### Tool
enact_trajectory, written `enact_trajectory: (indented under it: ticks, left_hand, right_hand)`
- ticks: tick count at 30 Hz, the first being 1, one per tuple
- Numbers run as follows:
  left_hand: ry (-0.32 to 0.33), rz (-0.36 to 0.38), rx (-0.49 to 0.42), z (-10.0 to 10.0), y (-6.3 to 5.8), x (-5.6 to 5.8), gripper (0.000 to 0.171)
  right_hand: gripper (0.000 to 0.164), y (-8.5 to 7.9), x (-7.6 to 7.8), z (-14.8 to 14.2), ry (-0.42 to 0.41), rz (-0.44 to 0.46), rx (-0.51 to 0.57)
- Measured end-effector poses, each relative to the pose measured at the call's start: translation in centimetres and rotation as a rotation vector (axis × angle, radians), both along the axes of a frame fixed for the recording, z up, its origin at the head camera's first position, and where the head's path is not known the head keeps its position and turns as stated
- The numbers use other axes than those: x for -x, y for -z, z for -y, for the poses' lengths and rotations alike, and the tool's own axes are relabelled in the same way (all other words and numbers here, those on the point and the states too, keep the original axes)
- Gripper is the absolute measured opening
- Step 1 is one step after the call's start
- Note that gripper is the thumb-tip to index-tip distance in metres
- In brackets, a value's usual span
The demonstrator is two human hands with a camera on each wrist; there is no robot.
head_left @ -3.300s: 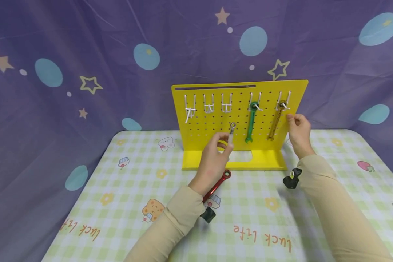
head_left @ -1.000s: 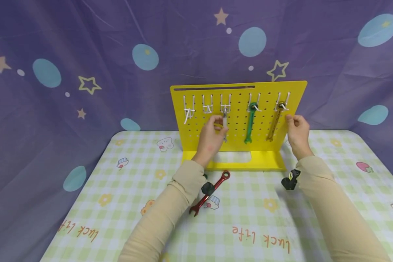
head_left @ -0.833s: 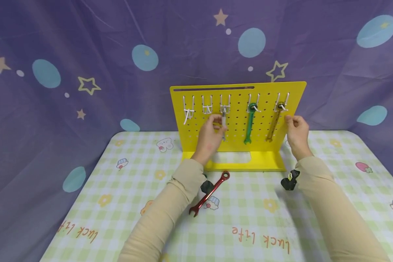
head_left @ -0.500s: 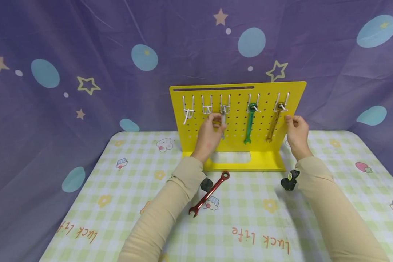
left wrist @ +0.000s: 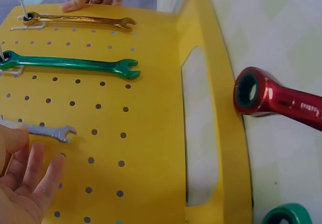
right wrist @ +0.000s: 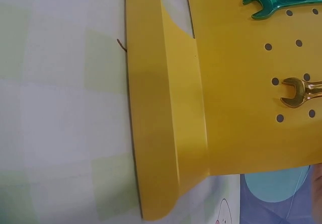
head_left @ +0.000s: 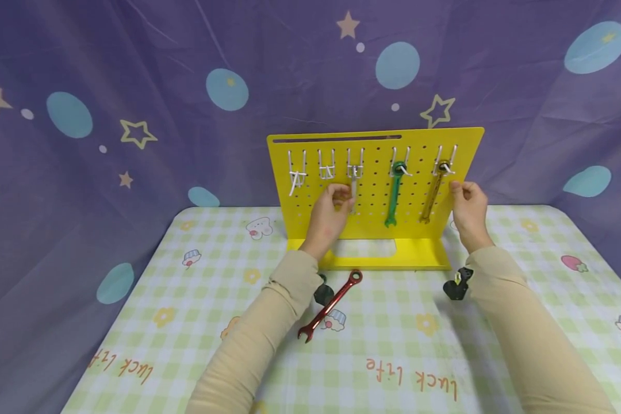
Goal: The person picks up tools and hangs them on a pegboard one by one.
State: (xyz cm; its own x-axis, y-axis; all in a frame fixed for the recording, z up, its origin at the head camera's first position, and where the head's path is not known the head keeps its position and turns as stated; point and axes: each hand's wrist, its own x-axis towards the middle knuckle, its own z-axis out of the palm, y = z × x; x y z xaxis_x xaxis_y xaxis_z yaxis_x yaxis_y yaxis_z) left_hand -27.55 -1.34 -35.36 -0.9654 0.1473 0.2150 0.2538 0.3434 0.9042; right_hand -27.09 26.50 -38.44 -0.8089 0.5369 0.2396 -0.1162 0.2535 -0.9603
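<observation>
A silver combination wrench (head_left: 353, 190) hangs by its ring end at the third hook from the left on a yellow pegboard (head_left: 375, 213). My left hand (head_left: 330, 214) is right beside its shaft, fingertips at the left edge. In the left wrist view, one digit overlaps the shaft of the silver wrench (left wrist: 50, 131), and the other fingers spread loosely below. My right hand (head_left: 469, 210) pinches the board's right edge, thumb in front. Green (head_left: 395, 195) and gold (head_left: 434, 195) wrenches hang from the two right hooks.
A red wrench (head_left: 331, 305) lies on the checked tablecloth (head_left: 393, 333) before the board. Close to it, a green ring end (left wrist: 288, 215) shows, the rest hidden. Two white hooks (head_left: 327, 171) at the left bear nothing. A purple curtain (head_left: 310, 69) stands behind.
My left hand carried the silver wrench up and left to the third hook, where it now hangs; the fingers have just slid slightly left off its shaft. My right hand keeps its place.
</observation>
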Motion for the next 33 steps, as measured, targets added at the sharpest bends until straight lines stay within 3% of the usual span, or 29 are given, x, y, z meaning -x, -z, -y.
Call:
enact_trajectory:
  ticks: [12, 27, 33]
  left_hand:
    - [0.026, 0.004, 0.013, 0.8, 1.3, -0.6, 0.022]
    - [0.096, 0.07, 0.061, 2.3, 2.5, -3.6, 0.025]
    - [0.094, 0.118, 0.086, 3.1, 2.6, -4.9, 0.026]
  right_hand:
    - [0.024, -0.1, 0.0, 0.1, 0.0, 0.04, 0.01]
    - [0.023, -0.1, -0.1, 0.0, -0.003, 0.056, 0.011]
    - [0.024, 0.0, -0.1, 0.1, 0.003, 0.049, 0.01]
